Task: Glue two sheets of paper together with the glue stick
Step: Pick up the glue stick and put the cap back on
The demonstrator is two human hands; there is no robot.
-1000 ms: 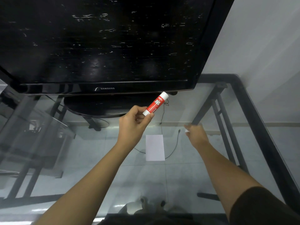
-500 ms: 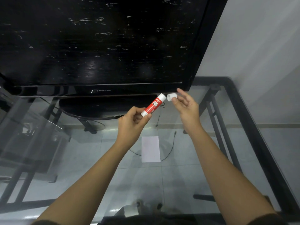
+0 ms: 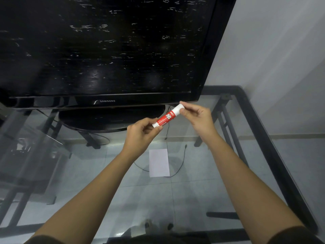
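**Holding a glue stick at both ends over the glass table**

Gripping the glue stick (image 3: 168, 117) between them, both hands are raised above the glass table (image 3: 263, 141), just in front of the television (image 3: 105, 50). The left hand (image 3: 140, 134) has its fingers pinched together on the stick's lower white end. The right hand (image 3: 197, 115) has thumb and fingertips closed on the white cap (image 3: 179, 108) at the upper end, and the cap sits on the tube. The stick is tilted, its capped end higher and further right. A white sheet of paper (image 3: 159, 162) lies flat on the glass below the hands, apart from them, with a dark cable (image 3: 182, 161) curving just beside it.
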